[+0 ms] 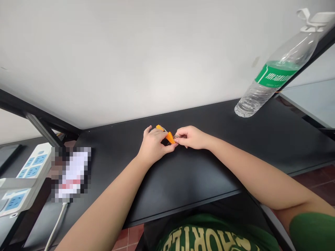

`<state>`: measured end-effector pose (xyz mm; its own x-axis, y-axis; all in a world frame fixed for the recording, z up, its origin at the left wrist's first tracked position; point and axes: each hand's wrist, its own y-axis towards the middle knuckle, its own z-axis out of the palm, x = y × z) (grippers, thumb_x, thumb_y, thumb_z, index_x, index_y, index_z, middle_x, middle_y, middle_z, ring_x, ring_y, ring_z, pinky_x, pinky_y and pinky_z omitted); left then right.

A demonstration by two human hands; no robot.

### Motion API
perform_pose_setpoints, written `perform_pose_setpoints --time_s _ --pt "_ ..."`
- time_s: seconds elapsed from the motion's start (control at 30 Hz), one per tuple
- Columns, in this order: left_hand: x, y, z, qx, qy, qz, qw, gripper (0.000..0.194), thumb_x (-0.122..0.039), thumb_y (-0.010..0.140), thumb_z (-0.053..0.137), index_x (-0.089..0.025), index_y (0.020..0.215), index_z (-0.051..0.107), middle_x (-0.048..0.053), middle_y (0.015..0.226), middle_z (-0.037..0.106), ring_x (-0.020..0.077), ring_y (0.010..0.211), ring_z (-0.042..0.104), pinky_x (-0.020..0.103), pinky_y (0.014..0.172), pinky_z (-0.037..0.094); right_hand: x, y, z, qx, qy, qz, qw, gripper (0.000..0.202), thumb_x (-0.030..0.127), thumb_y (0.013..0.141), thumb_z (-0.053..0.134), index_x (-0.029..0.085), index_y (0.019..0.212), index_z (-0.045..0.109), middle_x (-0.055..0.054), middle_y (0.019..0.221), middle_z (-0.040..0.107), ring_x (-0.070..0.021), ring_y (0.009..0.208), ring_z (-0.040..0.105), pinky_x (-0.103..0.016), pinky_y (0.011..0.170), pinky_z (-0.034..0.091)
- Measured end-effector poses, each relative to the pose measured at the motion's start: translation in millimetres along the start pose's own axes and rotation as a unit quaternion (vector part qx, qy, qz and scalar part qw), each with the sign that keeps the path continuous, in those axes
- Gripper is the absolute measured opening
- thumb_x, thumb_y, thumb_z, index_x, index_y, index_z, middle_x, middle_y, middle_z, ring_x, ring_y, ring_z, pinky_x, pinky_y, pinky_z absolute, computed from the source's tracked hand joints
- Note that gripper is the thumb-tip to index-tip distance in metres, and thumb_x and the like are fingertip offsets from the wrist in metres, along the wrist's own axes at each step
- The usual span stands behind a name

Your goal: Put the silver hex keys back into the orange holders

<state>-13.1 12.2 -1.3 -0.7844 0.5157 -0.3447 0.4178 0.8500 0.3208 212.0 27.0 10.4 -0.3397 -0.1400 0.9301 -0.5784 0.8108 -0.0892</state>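
Observation:
Over the middle of the black table (188, 177), my left hand (153, 144) grips a small orange plastic object (170, 137), its exact kind unclear. One end of the orange piece sticks out above my left fingers, with darker markings along it. My right hand (192, 137) is closed in a pinch at the object's right end, on a thin, shiny, looped metal piece (176, 136) that looks like a ring or wire. Both hands nearly touch. My fingers hide part of the orange object and most of the metal piece.
A large clear bottle with a green label (277, 75) stands at the back right. To the left are a white power strip (39, 167) and a blurred-out phone-like device (74, 172) with a white cable (59, 223). A pale wall (146, 62) rises behind the table.

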Motion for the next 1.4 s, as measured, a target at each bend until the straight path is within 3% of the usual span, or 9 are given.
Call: perform_pose_setpoints --time_s 0.13,0.27,0.43,0.63,0.83,1.1,1.23,1.4 --pt "2 1 -0.4 -0.011 0.001 -0.007 1.000 0.020 -0.044 0.081 0.075 -0.025 0.084 0.069 0.000 0.082 0.074 0.0218 0.093 0.070 0.052 0.123 0.028 1 -1 -5 -0.008 0.016 0.017 1.000 0.026 0.041 0.094 0.062 0.019 0.080 0.062 0.004 0.060 0.059 -0.0112 0.056 0.054 -0.024 0.056 0.041" --pt "3 0 -0.6 -0.011 -0.002 -0.007 1.000 0.022 -0.046 0.080 0.077 -0.026 0.088 0.071 0.000 0.085 0.075 0.0222 0.095 0.070 0.052 0.124 0.027 -3 1 -10 0.038 0.053 0.035 0.997 0.029 0.046 0.095 0.064 0.018 0.085 0.067 0.001 0.066 0.065 -0.0130 0.061 0.062 -0.025 0.062 0.049" --pt "1 -1 -0.6 -0.005 -0.001 0.005 1.000 0.023 -0.046 0.081 0.077 -0.026 0.092 0.072 0.001 0.090 0.077 0.0234 0.100 0.070 0.053 0.125 0.024 -4 4 -11 0.078 0.158 0.064 0.982 0.051 0.064 0.097 0.059 0.015 0.082 0.067 -0.003 0.073 0.065 -0.0125 0.056 0.062 -0.025 0.053 0.049" --pt "1 -1 -0.7 -0.011 0.003 0.007 1.000 0.021 -0.046 0.081 0.077 -0.026 0.089 0.072 0.001 0.089 0.076 0.0225 0.098 0.070 0.052 0.125 0.024 -3 3 -13 0.098 0.199 0.069 0.973 0.048 0.064 0.092 0.067 0.016 0.086 0.066 -0.001 0.070 0.064 -0.0120 0.054 0.062 -0.024 0.049 0.048" --pt "0 -2 -1.3 -0.012 0.016 0.010 1.000 0.020 -0.044 0.083 0.074 -0.025 0.085 0.071 0.000 0.085 0.075 0.0217 0.096 0.069 0.053 0.125 0.024 -2 3 -9 0.087 0.155 0.090 0.980 0.047 0.062 0.093 0.066 0.015 0.085 0.070 0.000 0.064 0.063 -0.0120 0.050 0.060 -0.025 0.049 0.046" --pt "0 0 -2.4 0.010 0.016 -0.009 1.000 0.020 -0.045 0.081 0.076 -0.027 0.089 0.071 0.001 0.084 0.075 0.0241 0.097 0.069 0.054 0.126 0.023 6 -7 -8 0.001 -0.069 0.049 0.996 0.038 0.053 0.093 0.062 0.020 0.074 0.062 0.004 0.060 0.057 -0.0115 0.052 0.055 -0.025 0.053 0.037" --pt "0 -1 -0.7 0.006 0.008 -0.002 1.000 0.022 -0.045 0.082 0.076 -0.027 0.093 0.072 0.001 0.086 0.076 0.0242 0.099 0.069 0.054 0.126 0.023 9 -8 -7 0.007 -0.077 0.026 0.997 0.039 0.045 0.091 0.065 0.020 0.065 0.051 0.005 0.061 0.056 -0.0104 0.050 0.054 -0.025 0.054 0.036" --pt "2 -1 -0.5 -0.004 0.002 0.004 1.000 0.022 -0.046 0.081 0.077 -0.027 0.091 0.072 0.000 0.086 0.075 0.0240 0.098 0.070 0.056 0.125 0.024 10 -7 -10 0.001 0.015 0.036 0.999 0.039 0.046 0.090 0.067 0.020 0.064 0.055 0.004 0.051 0.056 -0.0108 0.048 0.049 -0.026 0.053 0.036"
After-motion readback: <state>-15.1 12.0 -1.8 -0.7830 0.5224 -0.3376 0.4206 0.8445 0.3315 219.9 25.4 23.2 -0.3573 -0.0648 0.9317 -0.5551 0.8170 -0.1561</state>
